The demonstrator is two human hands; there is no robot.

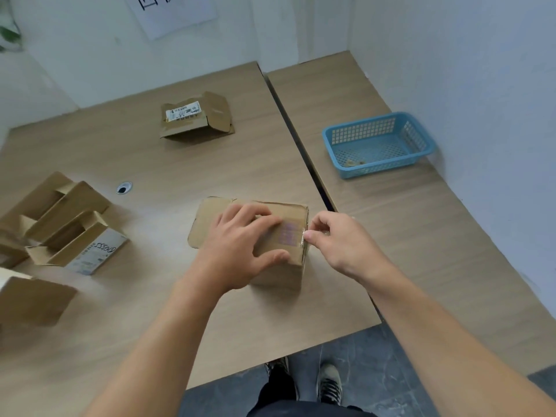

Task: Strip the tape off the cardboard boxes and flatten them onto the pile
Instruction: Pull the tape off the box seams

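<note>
The cardboard box (284,245) is sitting mid-table (150,164), near the front edge, one flap lying open toward 9 o'clock. The left hand (240,248) is clamping its top, thumb hooking the near edge. The right hand (340,239), at 3 o'clock, is pinching the clear tape (303,236) (shiny, on the box's right edge). Open boxes (60,224) are lying at 9 o'clock, a flattened box (195,120) at 11 and a blue basket (379,142) at 2.

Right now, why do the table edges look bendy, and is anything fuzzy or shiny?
Head view: the wide lens bows the table edges. The blue basket smears along its right side, probably from motion. The tape on the cardboard box, pinched by the right hand, glints a little. Shadows are soft.
</note>
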